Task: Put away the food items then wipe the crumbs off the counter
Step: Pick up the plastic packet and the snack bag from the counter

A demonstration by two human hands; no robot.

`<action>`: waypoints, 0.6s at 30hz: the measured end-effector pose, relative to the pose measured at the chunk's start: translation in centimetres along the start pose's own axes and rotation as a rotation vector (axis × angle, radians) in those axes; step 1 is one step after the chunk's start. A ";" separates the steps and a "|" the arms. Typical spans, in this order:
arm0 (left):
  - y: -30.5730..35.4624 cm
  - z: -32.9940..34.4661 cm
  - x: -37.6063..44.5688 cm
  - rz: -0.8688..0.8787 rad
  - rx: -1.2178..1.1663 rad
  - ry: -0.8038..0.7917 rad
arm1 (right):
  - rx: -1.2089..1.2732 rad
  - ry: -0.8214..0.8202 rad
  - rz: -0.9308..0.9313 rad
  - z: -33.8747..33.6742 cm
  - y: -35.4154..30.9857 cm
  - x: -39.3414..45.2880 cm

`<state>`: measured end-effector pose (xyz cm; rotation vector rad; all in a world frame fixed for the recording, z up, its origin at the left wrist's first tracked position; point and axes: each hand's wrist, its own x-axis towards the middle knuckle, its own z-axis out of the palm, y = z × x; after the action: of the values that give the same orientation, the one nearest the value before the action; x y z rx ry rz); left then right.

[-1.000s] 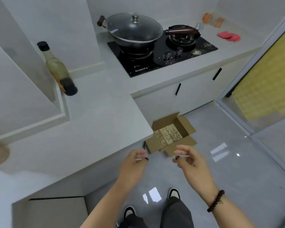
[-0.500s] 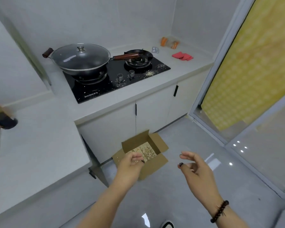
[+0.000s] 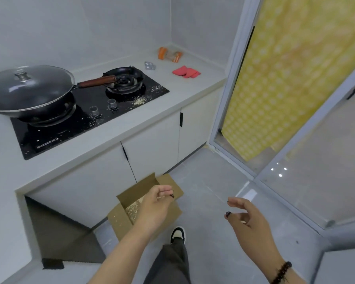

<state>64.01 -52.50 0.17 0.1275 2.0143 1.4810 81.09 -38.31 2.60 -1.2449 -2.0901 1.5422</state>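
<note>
Since a second ago the view has swung right, away from the bottle and left counter, and both hands have drifted apart. Now the left hand [image 3: 154, 208] hangs over the open cardboard box [image 3: 123, 217] on the floor, its fingers curled with the tips drawn together; pale specks show at the fingertips, though whether it pinches crumbs I cannot tell. Loose crumbs lie inside the box, by its left wall. To the right, well apart, the right hand [image 3: 247, 219] hovers over the bare floor, fingers relaxed and spread, holding nothing; a bead bracelet [image 3: 281, 272] circles its wrist.

On the counter [image 3: 119, 134], a black hob [image 3: 86, 117] sits near the front edge. A lidded wok [image 3: 30, 93] rests on its left burner, the wooden handle reaching toward the right burner [image 3: 124, 82]. More crumbs [image 3: 139, 101] are scattered on the hob's right front part, just beside the knobs [image 3: 103, 107]. Toward the counter's far right corner lie an orange-ended packet [image 3: 169, 54] against the back wall, a red cloth [image 3: 186, 72] nearer the right edge, and a small clear wrapper [image 3: 150, 65] between the packet and the hob. Below the counter are white cabinet doors [image 3: 152, 152]. A yellow curtain [image 3: 291, 74] hangs behind the glass door at right. One shoe [image 3: 177, 234] shows beside the box.
</note>
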 end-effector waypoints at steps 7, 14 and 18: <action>3.4 5.4 11.4 -0.055 -0.014 -0.044 | -0.039 0.005 0.108 -1.7 -1.0 11.6; 10.0 9.5 22.5 -0.052 -0.010 -0.101 | -0.107 -0.026 0.104 -1.7 -5.3 24.1; 14.7 11.4 28.6 -0.001 0.049 -0.096 | -0.077 -0.046 0.086 -1.4 -7.5 31.2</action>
<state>43.18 -25.56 -0.86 0.2138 1.9733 1.3989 59.68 -14.31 1.42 -1.3554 -2.1705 1.5540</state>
